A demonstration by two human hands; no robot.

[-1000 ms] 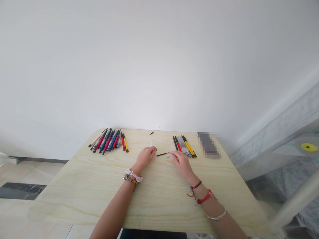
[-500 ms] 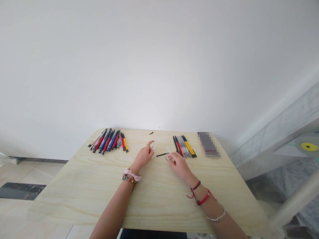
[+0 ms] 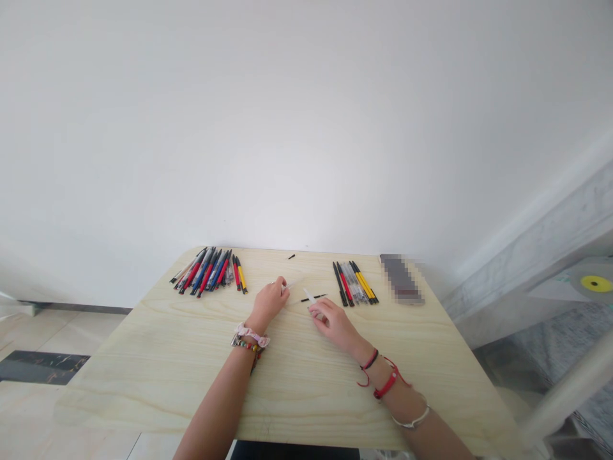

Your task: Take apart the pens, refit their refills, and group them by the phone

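Observation:
My left hand [image 3: 271, 299] is closed in a pinch on a clear pen piece [image 3: 292, 284] that points up and to the right. My right hand [image 3: 332, 319] is closed on another clear pen piece [image 3: 309, 296] whose tip points up-left toward the left hand. A thin black refill [image 3: 313, 298] lies on the light wooden table [image 3: 287, 383] between and just beyond the two hands. The two clear pieces are close together but apart.
A pile of red, blue, black and yellow pens [image 3: 211, 271] lies at the far left of the table. A smaller row of pens [image 3: 354, 282] lies far right, next to a blurred dark flat object [image 3: 401, 278]. A tiny black part [image 3: 291, 256] sits near the far edge.
Both hands have drawn back toward me and closer together. Each has lifted a clear pen piece off the table. The black refill stays where it lay.

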